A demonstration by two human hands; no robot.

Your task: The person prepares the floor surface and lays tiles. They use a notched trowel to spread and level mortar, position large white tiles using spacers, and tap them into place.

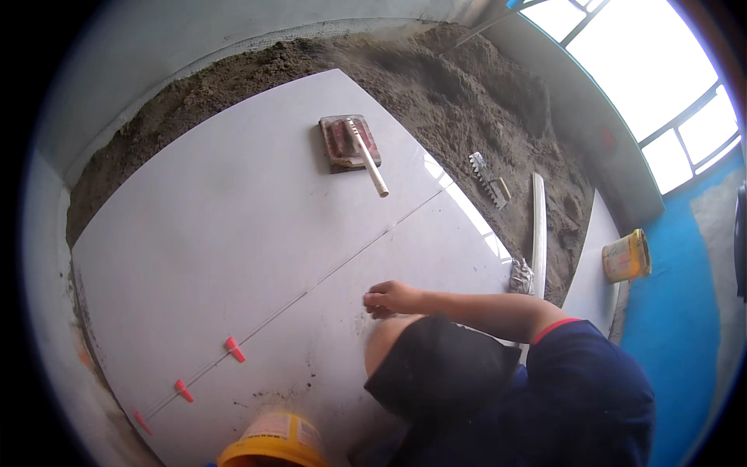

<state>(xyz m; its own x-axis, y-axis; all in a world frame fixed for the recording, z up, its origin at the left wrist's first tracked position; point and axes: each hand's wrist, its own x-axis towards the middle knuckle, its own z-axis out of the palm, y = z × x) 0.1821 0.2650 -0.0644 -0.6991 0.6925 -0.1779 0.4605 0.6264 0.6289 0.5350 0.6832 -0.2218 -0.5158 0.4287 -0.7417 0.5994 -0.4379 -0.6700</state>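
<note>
My right hand (pixel 393 300) hovers over or rests on a large pale floor tile (pixel 436 249), just above my bent knee with its black covering (pixel 443 366). Its fingers are curled in, and anything inside them is hidden. My left hand does not show. Along the joint with the farther tile (pixel 202 210) sit red levelling wedges, the nearest to my hand being this wedge (pixel 235 349). A square, reddish-brown block with a white tube handle (pixel 366 156) lies on the farther tile. Crumbs of mortar are scattered near my knee.
Loose grey-brown sand or mortar (pixel 436 78) borders the tiles along the walls. On it lie a notched trowel (pixel 490 180) and a long pale bar (pixel 539 233). A yellow bucket (pixel 272 440) stands at the lower edge, another bucket (pixel 626 257) at the right. A crumpled bag (pixel 521 277) is by the tile edge.
</note>
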